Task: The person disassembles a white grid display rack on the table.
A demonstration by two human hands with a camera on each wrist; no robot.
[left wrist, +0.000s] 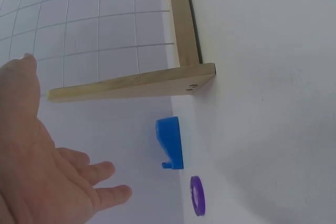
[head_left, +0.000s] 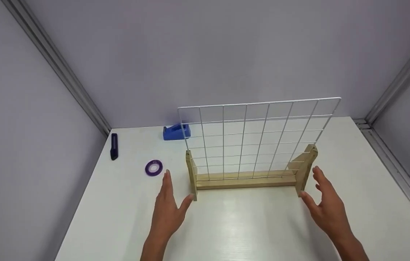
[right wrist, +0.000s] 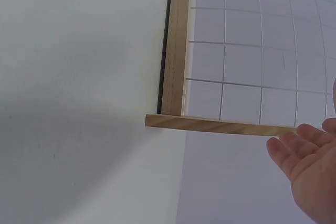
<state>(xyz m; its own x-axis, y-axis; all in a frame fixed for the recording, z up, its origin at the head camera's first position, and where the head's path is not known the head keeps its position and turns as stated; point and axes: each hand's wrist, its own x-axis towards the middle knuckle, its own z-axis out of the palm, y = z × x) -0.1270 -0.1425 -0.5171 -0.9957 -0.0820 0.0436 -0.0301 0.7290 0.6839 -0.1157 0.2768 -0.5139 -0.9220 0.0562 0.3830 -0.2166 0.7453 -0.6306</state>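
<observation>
Nearest to us are two hands above the surface [head_left: 241,228], one by each end of the stand. We see the left hand [head_left: 168,214] with its fingers extended and its thumb spread away from them, gripping nothing. The right hand [head_left: 330,214] likewise grips nothing, its fingers lightly bent and its thumb held apart. Each thumb tip looks close to the stand, but we cannot tell whether either touches it.

Between the hands, the stand [head_left: 246,183] sits upright on the surface. We make out a wooden bar along its foot, joining a left board [head_left: 191,172] and a right board [head_left: 304,172]. A white wire grid [head_left: 241,146] rises from the bar, between the boards and well above their tops. In the left wrist view we notice two small round marks low on the left board.

Just beyond the left fingers, we find a purple roll [head_left: 147,169] lying flat. Farther off, near the far left corner, lies a dark knife [head_left: 114,146]. A blue dispenser [head_left: 173,135] stands by the back wall [head_left: 205,54], and we see part of it through the grid.
</observation>
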